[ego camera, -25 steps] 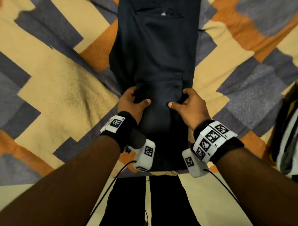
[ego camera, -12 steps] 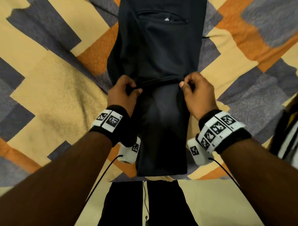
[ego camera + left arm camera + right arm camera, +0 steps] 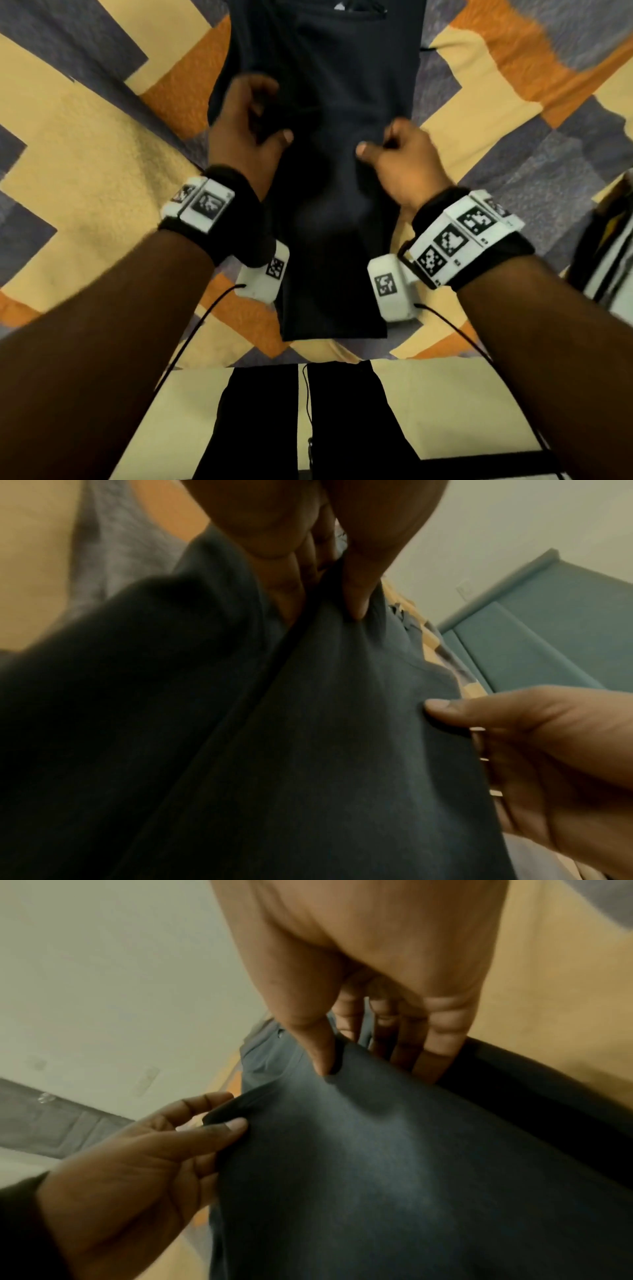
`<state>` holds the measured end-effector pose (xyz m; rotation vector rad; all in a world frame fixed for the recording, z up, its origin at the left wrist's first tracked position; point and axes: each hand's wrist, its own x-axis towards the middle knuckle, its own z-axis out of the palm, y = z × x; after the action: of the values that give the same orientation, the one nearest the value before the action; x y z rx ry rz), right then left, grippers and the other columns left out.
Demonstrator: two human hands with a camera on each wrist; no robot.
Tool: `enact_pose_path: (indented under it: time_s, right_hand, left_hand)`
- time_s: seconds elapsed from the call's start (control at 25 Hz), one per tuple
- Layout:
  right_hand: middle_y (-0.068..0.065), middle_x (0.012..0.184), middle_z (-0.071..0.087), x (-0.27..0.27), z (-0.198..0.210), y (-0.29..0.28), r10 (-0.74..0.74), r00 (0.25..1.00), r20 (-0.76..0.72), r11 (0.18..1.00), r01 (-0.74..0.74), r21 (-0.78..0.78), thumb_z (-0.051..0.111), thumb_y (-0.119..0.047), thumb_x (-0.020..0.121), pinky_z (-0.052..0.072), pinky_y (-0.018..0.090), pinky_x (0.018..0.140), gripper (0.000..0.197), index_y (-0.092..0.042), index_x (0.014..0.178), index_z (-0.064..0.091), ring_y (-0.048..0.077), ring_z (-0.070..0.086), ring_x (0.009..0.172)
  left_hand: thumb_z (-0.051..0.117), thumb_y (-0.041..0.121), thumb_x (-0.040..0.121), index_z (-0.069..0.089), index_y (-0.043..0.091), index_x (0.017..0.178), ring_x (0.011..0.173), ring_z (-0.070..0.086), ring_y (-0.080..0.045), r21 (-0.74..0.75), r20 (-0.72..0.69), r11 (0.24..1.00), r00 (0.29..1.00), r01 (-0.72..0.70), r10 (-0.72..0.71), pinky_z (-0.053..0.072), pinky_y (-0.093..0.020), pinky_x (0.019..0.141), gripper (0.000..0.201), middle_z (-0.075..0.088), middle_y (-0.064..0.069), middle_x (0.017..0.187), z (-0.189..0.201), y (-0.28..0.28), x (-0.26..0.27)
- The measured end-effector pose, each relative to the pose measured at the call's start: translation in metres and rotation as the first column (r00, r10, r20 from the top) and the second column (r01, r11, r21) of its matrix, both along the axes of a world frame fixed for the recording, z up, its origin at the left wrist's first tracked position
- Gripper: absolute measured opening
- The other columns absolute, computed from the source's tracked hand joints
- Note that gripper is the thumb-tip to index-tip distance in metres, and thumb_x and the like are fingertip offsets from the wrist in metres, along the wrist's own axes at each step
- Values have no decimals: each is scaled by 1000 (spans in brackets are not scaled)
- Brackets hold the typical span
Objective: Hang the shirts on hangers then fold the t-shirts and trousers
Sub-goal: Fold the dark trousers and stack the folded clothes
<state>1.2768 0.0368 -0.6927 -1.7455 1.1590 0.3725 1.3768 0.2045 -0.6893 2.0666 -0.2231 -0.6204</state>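
Here, dark trousers (image 3: 329, 85) lay lengthwise on patterned bedspread (image 3: 85, 164) | left hand (image 3: 245, 137) and right hand (image 3: 404, 161) each pinched a leg edge, grip closed on cloth | likely raising both sides evenly for folding

My left hand (image 3: 245, 137) and right hand (image 3: 406, 164) both pinch the trousers (image 3: 342, 212), which run up the middle of the blanket (image 3: 85, 164) and fill the lane between my wrists. To my left the blanket lies flat and bare, so a hand could sweep out that way. To my right there is open blanket too, but a striped heap (image 3: 609, 260) sits at the far right edge and blocks that side. The near end of the trousers stops just short of the bed's edge, where my own legs (image 3: 301, 421) stand close.
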Motion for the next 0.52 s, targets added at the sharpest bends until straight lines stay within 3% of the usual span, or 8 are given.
enact_pose_path:
  time_s: [0.08, 0.12, 0.2, 0.24, 0.32, 0.4, 0.44, 0.52]
  right_hand:
    - [11, 86, 63, 10, 5, -4, -75, 986, 152, 995, 65, 74, 69, -35, 75, 53, 41, 77, 25, -21, 84, 51, 23, 59, 77]
    - [7, 86, 63, 4, 10, -3, -114, 980, 164, 984, 89, 152, 71, -33, 78, 54, 37, 70, 25, -24, 87, 49, 19, 59, 75]
    - [-3, 82, 56, -36, 19, 5, -143, 989, 42, 948, 125, 294, 70, -22, 86, 47, 25, 57, 23, -26, 92, 48, 9, 53, 70]
    - [-4, 81, 54, -65, 22, 11, -143, 989, -43, 916, 149, 373, 67, -16, 89, 45, 25, 57, 22, -25, 94, 48, 7, 52, 68]
    - [-1, 85, 56, -127, 26, 22, -128, 971, -201, 821, 218, 528, 61, -8, 91, 45, 28, 63, 18, -20, 101, 53, 7, 54, 70]
    - [8, 99, 61, -168, 25, 32, -74, 949, -308, 737, 259, 624, 55, -2, 93, 47, 29, 69, 25, -6, 118, 54, 13, 59, 83]
    - [10, 101, 62, -179, 23, 37, -23, 950, -311, 713, 234, 661, 53, 2, 93, 47, 26, 68, 30, 1, 123, 52, 13, 61, 85]
    - [3, 88, 67, -189, 22, 41, 75, 961, -267, 688, 144, 712, 51, 12, 90, 46, 15, 60, 31, 10, 121, 51, 1, 63, 73]
  left_hand:
    - [65, 15, 80, 40, 14, 133, 100, 53, 0, 35, -2, 998, 999, -45, 45, 48, -17, 87, 58, 50, 7, 115, -3, -1, 10]
    - [66, 19, 79, 36, 14, 138, 111, 53, -10, 52, -1, 998, 999, -40, 40, 49, -23, 92, 66, 47, 0, 125, -4, 1, 7]
    - [68, 24, 74, 33, 10, 143, 131, 39, -31, 151, 123, 976, 977, 157, -176, 38, -39, 108, 79, 36, -16, 143, -4, 11, -25]
    - [70, 26, 72, 34, 11, 144, 137, 30, -37, 260, 179, 915, 916, 309, -360, 28, -44, 114, 82, 29, -22, 148, -3, 17, -51]
    - [72, 34, 73, 36, 20, 145, 141, 17, -40, 484, 164, 692, 721, 536, -673, 16, -57, 112, 82, 21, -17, 155, 1, 30, -113]
    - [66, 43, 79, 29, 30, 147, 144, 9, -35, 589, 104, 519, 579, 620, -809, 5, -63, 109, 78, 15, -5, 158, -4, 38, -158]
    - [61, 47, 82, 22, 33, 148, 144, 4, -32, 606, 70, 477, 555, 637, -829, -2, -62, 109, 78, 10, 0, 159, -12, 41, -168]
    - [50, 53, 87, 4, 38, 149, 144, -6, -26, 606, 24, 459, 562, 650, -827, -16, -57, 109, 79, -2, 7, 159, -28, 43, -169]
